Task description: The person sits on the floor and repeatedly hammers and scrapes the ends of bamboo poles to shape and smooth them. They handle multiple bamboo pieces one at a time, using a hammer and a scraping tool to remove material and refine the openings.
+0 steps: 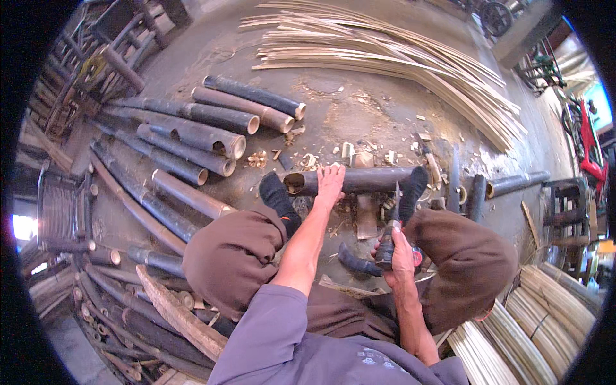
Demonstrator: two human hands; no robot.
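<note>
I'm looking down on a dark bamboo tube [378, 180], smooth-skinned and round, which is lying crosswise in front of the person; its hollow left end is showing a pale cut rim. A foot in a dark covering is sitting near each end. Beneath the tube a worn wooden block [367, 221] is jutting toward the person, and crumbly pale shavings [256, 159] are littering the rough grey floor [212, 54]. Farther off, thin split strips [378, 48] are lying in a loose, pale fan, while thick black and brown poles [221, 115] are spreading out to the left.

On the fingers: the left hand [331, 182] is resting over the tube toward its left end, its fingers lying stretched and slightly apart across the top, touching rather than encircling. The right hand [401, 253] is closing its fingers around a dark, thick-bodied hand tool [384, 249], whose slim tip is pointing toward the tube's right end; whether it is touching, I'm not able to tell.
</note>
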